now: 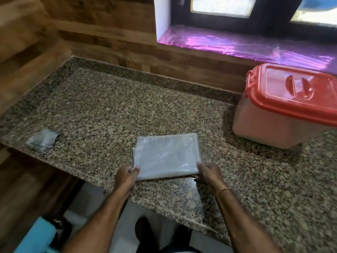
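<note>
A folded, translucent white plastic sheet (166, 155) lies flat on the speckled granite counter (102, 110), near its front edge. My left hand (126, 177) pinches the sheet's near left corner, thumb on top. My right hand (209, 173) grips the near right corner, fingers curled under the edge. A thin bangle sits on my right wrist.
A translucent storage tub with a red lid (290, 105) stands at the right. A small grey folded packet (43, 140) lies at the counter's left edge. A thin rubber band (201, 125) lies behind the sheet. Wood-panelled walls and a window sill with purple foil (237, 45) run behind.
</note>
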A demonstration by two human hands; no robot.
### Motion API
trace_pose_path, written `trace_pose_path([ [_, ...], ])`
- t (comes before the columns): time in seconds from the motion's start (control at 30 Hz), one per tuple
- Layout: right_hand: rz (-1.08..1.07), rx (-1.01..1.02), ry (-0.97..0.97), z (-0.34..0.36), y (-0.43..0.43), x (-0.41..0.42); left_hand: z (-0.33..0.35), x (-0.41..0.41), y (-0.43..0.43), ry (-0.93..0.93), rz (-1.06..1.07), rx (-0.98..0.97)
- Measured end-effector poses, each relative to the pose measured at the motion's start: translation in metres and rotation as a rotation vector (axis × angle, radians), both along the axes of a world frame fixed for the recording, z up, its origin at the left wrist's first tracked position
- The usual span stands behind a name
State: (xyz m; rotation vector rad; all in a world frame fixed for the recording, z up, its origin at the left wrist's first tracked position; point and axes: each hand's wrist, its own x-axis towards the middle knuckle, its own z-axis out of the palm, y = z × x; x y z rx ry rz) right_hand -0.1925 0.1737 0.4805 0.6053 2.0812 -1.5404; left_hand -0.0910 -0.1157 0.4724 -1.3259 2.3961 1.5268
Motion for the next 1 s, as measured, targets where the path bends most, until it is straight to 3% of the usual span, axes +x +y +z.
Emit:
trace_pose_path([
  [0.17,0.034,0.050,0.065,-0.003,0.007,0.004,0.008,0.004,-0.010,-0.144,-0.127,0.102],
  [0.33,0.169,0.083,0.083,0.001,0.009,0.003,0.017,0.002,-0.014,-0.136,-0.112,0.295],
  [0.53,0.084,0.063,0.028,0.006,0.006,-0.003,0.015,-0.003,-0.007,-0.145,-0.062,0.249],
  [0.63,0.055,0.145,0.045,0.008,0.001,-0.005,0.018,0.009,-0.007,-0.120,-0.112,0.220],
  [0.77,0.043,0.218,0.052,0.006,-0.005,-0.004,0.007,0.020,-0.006,-0.154,-0.315,-0.113],
  [0.93,0.079,0.385,0.094,0.006,-0.012,-0.002,0.007,0.028,0.005,-0.219,-0.407,-0.540],
  [1.0,0.087,0.454,0.124,0.005,-0.014,-0.001,0.003,0.028,0.004,-0.272,-0.616,-0.701],
])
